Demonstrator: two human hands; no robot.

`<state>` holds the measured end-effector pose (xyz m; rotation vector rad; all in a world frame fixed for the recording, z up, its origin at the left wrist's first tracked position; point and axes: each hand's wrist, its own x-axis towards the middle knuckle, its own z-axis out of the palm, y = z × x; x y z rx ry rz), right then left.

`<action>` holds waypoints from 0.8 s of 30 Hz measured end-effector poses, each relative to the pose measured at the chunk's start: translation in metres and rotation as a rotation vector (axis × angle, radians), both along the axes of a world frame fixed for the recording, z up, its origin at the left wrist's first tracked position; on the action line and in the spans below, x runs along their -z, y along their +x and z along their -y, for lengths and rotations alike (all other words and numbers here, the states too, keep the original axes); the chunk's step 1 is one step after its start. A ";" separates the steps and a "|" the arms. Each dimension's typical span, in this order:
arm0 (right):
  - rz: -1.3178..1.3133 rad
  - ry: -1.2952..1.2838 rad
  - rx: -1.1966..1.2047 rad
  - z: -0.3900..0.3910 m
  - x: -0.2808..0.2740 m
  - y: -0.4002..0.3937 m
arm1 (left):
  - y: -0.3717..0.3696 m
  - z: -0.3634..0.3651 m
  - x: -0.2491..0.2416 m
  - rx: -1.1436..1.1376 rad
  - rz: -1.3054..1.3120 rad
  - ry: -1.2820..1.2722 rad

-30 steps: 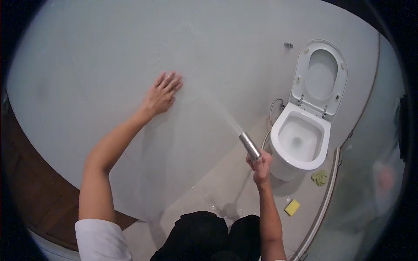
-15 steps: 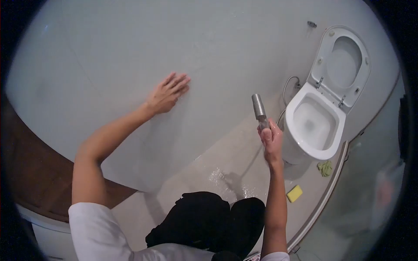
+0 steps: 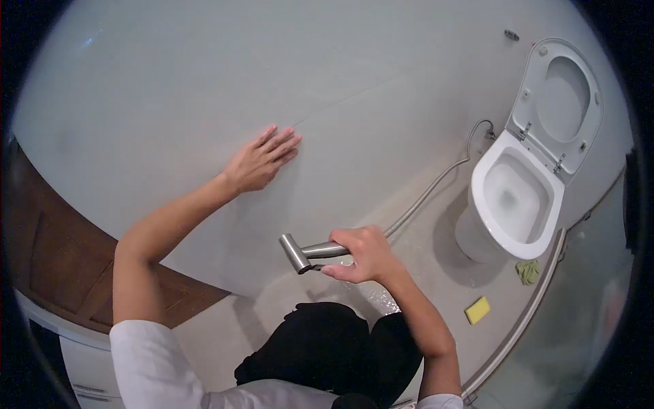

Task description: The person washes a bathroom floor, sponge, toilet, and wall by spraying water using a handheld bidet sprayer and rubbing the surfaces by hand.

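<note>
My left hand (image 3: 262, 160) lies flat against the pale wall (image 3: 340, 88), its fingers stretched out. In my right hand (image 3: 368, 253) is a metal bidet sprayer (image 3: 294, 254), gripped by its handle, with the thumb near its lever. The sprayer's head points toward the lower part of the wall, to the left. From behind the hand a metal hose (image 3: 429, 187) runs up to a fitting on the wall beside the toilet. I cannot make out any water jet from the head.
A white toilet (image 3: 514, 194) with lid and seat raised stands at the right. On the floor (image 3: 436, 300) lie a yellow sponge (image 3: 477, 310) and a green cloth (image 3: 527, 272), near a glass partition (image 3: 579, 307). A brown wooden door (image 3: 61, 252) is at the left.
My right hand has swung the sprayer left and down, from near the toilet to in front of my knees, turning its head toward the wall. The left hand stays on the wall, slightly lower.
</note>
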<state>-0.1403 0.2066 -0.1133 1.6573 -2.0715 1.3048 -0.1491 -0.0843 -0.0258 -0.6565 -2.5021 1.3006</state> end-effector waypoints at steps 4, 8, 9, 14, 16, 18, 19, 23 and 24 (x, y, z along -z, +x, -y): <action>-0.042 -0.010 -0.004 0.012 -0.032 -0.006 | 0.015 0.012 -0.028 -0.015 -0.045 0.119; -0.012 -0.148 0.008 0.015 -0.060 -0.015 | 0.022 0.009 -0.087 -0.073 -0.383 0.273; -0.003 -0.170 0.008 0.015 -0.062 -0.015 | 0.024 0.007 -0.095 -0.076 -0.380 0.276; -0.085 -0.129 -0.008 0.028 -0.052 -0.007 | 0.019 0.013 -0.071 -0.071 -0.459 0.197; -0.066 -0.113 -0.005 0.032 -0.049 -0.006 | 0.025 0.009 -0.048 -0.087 -0.338 0.123; -0.053 -0.101 -0.003 0.033 -0.047 -0.006 | 0.030 0.013 -0.026 -0.071 -0.261 0.089; -0.039 -0.090 -0.001 0.034 -0.045 -0.006 | 0.031 0.016 -0.014 -0.053 -0.183 0.054; -0.094 -0.037 -0.033 0.040 -0.040 0.001 | 0.054 0.030 0.012 -0.031 -0.124 -0.046; -0.110 0.012 -0.044 0.043 -0.036 0.003 | 0.061 0.029 0.013 -0.075 -0.056 -0.054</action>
